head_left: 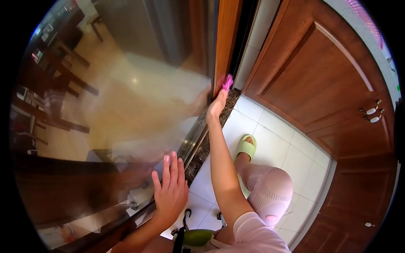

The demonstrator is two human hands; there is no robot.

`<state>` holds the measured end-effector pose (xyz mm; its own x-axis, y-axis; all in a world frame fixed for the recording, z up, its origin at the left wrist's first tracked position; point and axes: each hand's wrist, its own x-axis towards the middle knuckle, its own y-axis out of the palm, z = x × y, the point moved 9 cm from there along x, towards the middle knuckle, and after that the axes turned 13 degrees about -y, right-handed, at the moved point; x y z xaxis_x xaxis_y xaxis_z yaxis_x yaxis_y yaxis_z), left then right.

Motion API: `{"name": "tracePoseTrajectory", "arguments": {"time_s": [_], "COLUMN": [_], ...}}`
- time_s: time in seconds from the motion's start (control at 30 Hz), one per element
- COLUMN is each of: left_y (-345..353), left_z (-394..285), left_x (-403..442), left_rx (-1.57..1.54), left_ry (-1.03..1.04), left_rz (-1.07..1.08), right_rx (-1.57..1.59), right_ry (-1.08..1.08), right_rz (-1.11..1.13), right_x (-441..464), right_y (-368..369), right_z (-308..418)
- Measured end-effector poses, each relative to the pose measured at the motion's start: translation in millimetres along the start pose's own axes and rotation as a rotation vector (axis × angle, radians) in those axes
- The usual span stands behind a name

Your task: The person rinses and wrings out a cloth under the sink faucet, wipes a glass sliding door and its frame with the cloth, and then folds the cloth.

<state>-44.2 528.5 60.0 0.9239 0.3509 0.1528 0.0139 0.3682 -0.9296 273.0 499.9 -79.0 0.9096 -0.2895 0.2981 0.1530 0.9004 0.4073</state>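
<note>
A large glass pane [139, 92] in a wooden frame [225, 42] fills the left side of the view, with reflections across it. My left hand [171, 189] lies against the lower edge of the pane, its fingers stretched out and nothing in it. Farther up, my right hand [217, 103] is at the frame's edge, beside the dark gap. A bright pink cloth [228, 82] sticks out at its fingertips, pressed to the edge of the frame. Part of the cloth is hidden by the fingers.
Brown wooden cabinet doors [312, 71] with small handles [372, 111] stand on the right. White floor tiles [270, 143] and a dark stone sill [198, 162] lie below. A foot in a green slipper [246, 147] is on the tiles. Chairs [69, 76] show through the glass.
</note>
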Motion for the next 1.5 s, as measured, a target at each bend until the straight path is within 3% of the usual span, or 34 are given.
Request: {"name": "tracePoseTrajectory", "arguments": {"time_s": [0.1, 0.17, 0.2, 0.23, 0.3, 0.37, 0.5, 0.57, 0.7, 0.83, 0.9, 1.03, 1.17, 1.2, 1.3, 1.33, 1.43, 1.5], "left_y": [4.1, 6.5, 7.8, 9.2, 13.5, 16.1, 17.0, 18.6, 18.3, 18.0, 17.1, 15.7, 16.9, 16.2, 14.4, 14.7, 15.7, 12.7], "left_z": [-0.2, 0.2, -0.2, -1.4, -2.9, -1.8, -4.3, -2.7, -4.1, -4.9, -4.9, -6.0, -7.5, -6.7, -5.9, -4.8, -3.1, -4.9], "left_x": [0.2, -1.1, -1.0, 0.4, 1.0, 0.6, 2.4, 4.7, 7.7, 9.6, 10.5, 10.9, 7.9, 8.0, 8.6, 9.2, 8.2, 4.8], "left_rx": [0.103, 0.138, 0.145, 0.149, 0.148, 0.133, 0.052, 0.039, 0.080, 0.143, 0.180, 0.185, 0.135, 0.120, 0.060, 0.028, -0.027, -0.050], "left_ry": [0.009, 0.017, 0.019, 0.021, 0.024, 0.023, -0.002, -0.002, 0.001, 0.016, 0.028, 0.026, 0.017, 0.020, 0.025, 0.026, 0.023, 0.019], "left_rz": [-0.017, -0.016, -0.016, -0.019, -0.004, 0.023, 0.085, 0.108, 0.088, 0.057, 0.042, 0.026, 0.072, 0.084, 0.121, 0.134, 0.141, 0.135], "right_rx": [0.089, 0.164, 0.284, 0.247, 0.168, 0.011, -0.007, -0.017, 0.053, 0.141, 0.170, 0.133, 0.154, 0.222, 0.200, 0.163, 0.179, 0.048], "right_ry": [0.395, 0.726, 0.723, 0.559, 0.235, -0.143, -0.246, -0.259, 0.149, 0.398, 0.480, 0.849, 0.759, 0.760, 0.475, 0.371, 0.068, -0.251], "right_rz": [-0.083, -0.090, -0.044, -0.016, 0.033, 0.108, 0.091, 0.059, -0.061, -0.228, -0.160, -0.190, -0.174, -0.205, -0.242, -0.159, 0.015, 0.135], "right_x": [-43.4, -67.3, -63.5, -50.5, -27.0, -4.5, 7.6, 5.9, -16.1, -54.9, -57.5, -76.9, -99.2, -96.7, -68.5, -51.3, -4.9, 7.8], "right_y": [-56.8, -72.3, -66.5, -64.5, -32.9, 14.8, 29.8, 19.8, -34.3, -95.2, -110.2, -112.5, -124.0, -112.9, -70.8, -53.6, 18.4, 53.2], "right_z": [-152.7, -186.4, -186.7, -180.9, -101.7, 57.6, 91.5, 53.5, -90.7, -237.7, -288.2, -274.3, -319.3, -296.5, -192.8, -157.9, 30.4, 141.0]}}
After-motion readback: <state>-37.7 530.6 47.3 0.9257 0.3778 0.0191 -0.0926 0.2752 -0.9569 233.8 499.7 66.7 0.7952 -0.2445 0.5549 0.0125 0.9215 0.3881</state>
